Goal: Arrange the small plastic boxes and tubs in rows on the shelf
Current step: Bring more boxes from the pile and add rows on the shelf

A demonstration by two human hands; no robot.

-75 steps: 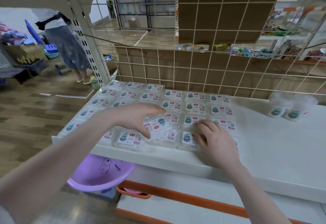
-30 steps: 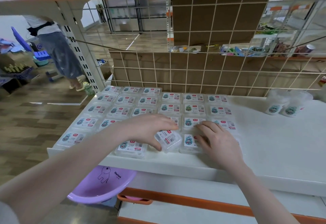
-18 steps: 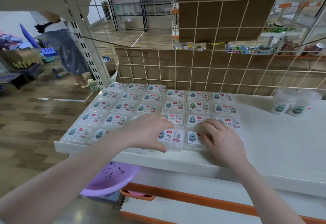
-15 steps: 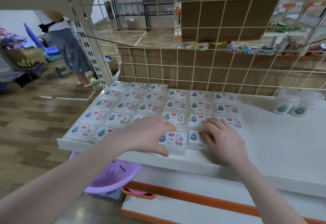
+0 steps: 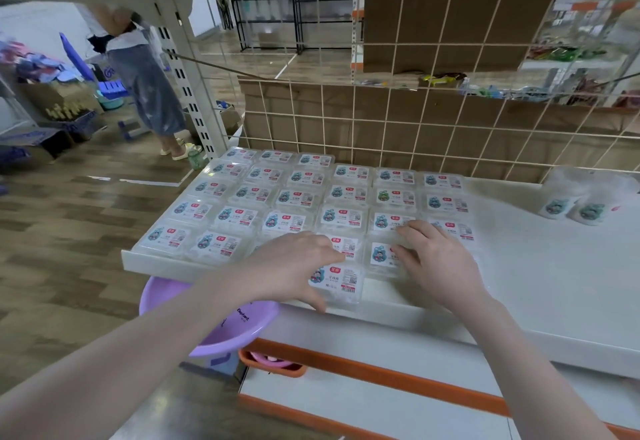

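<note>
Change: the clear plastic box with the white label (image 5: 337,282) now sits flat at lower centre, front of the white shelf (image 5: 554,287), no longer tilted, so the row gains one.
Left hand (image 5: 294,266): fingers curled, grasping that box.
Right hand (image 5: 436,259): fingers spread, released, pressing neighbouring boxes.

The purple basin (image 5: 221,332) bore the word "Elephant"; the labels on the small plastic boxes (image 5: 337,278) stayed too small to read.

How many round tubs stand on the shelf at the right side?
2 tubs: one near the wire grid at the shelf's far right, the other beside it on its right. More may lie beyond the frame edge.
</note>
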